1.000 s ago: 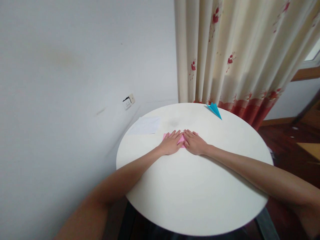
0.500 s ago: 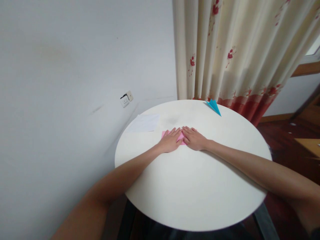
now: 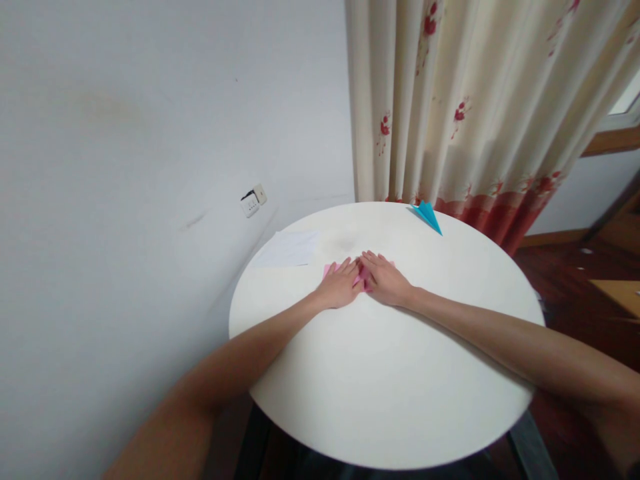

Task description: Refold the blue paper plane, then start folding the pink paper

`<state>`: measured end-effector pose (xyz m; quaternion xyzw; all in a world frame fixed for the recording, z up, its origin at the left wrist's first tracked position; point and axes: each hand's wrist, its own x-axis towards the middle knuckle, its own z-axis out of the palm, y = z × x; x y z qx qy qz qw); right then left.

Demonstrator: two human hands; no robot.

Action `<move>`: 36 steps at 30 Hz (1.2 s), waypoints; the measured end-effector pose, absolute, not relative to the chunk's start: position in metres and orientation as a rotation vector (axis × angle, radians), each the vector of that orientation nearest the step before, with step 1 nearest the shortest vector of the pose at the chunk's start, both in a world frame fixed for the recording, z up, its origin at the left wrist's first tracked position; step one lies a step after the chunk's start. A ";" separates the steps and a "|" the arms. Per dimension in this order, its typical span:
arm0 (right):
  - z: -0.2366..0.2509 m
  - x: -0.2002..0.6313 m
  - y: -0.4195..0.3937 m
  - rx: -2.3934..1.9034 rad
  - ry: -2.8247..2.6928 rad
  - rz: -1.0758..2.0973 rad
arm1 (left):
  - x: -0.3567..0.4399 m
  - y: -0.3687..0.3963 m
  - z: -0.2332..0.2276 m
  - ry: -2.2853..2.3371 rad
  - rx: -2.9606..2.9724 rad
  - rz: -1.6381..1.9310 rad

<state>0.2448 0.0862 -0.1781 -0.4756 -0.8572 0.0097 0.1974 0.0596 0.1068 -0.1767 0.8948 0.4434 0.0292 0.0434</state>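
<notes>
Setting, head view: round white table [image 3: 390, 380] standing against a pale wall [image 3: 125, 133], with a cream curtain [image 3: 475, 100] printed in red hanging behind its far edge.
Wall fitting: socket plate [image 3: 253, 200] on the wall, left of the table's far side.
Item in hand: pink paper [image 3: 359, 277], lying flat on the table in its far-centre part, mostly covered by both hands.
Visible parts of paper: one corner shows past the left hand's fingers on the left side; a small strip shows between the two hands; a faint edge shows beyond the right hand.
Left hand [image 3: 340, 288]: laid palm down on the left part of the pink paper, fingers extended and pointing away and inward; pressing flat, not closed around anything.
Right hand [image 3: 386, 280]: laid palm down on the right part of the pink paper, fingers extended; likewise flat, gripping nothing.
Hands to each other: fingertips meet or nearly meet over the paper's middle; contact cannot be confirmed.
Other items: white sheet [image 3: 289, 248] flat on the table, just left of the pink paper, apart from it; blue paper plane [image 3: 428, 215] at the far rim, well apart from both hands.
</notes>
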 end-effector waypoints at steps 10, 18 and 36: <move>-0.191 0.247 0.093 -1.478 -2.535 0.060 | 0.060 0.109 -0.177 1.369 2.730 0.068; -0.187 0.247 0.090 -1.499 -2.554 0.056 | 0.057 0.109 -0.173 1.359 2.701 0.051; -0.187 0.247 0.089 -1.496 -2.536 0.066 | 0.057 0.109 -0.173 1.364 2.694 0.047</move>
